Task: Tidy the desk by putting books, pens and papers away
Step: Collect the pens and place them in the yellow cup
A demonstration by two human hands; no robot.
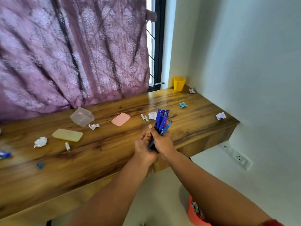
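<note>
My right hand grips a bundle of blue pens, caps up, over the front edge of the wooden desk. My left hand sits against the lower ends of the pens, fingers relaxed beside them. A yellow pen cup stands empty-looking at the desk's far right corner. Crumpled paper balls lie scattered: a white one at left, another white one mid-desk, a blue one and a pale one at right. A blue pen and a blue cap lie at far left.
A clear plastic box, a pink lid and a pale yellow lid lie on the desk. Small paper rolls sit mid-desk. An orange bin with scraps stands on the floor below. Purple curtain hangs behind; wall socket at right.
</note>
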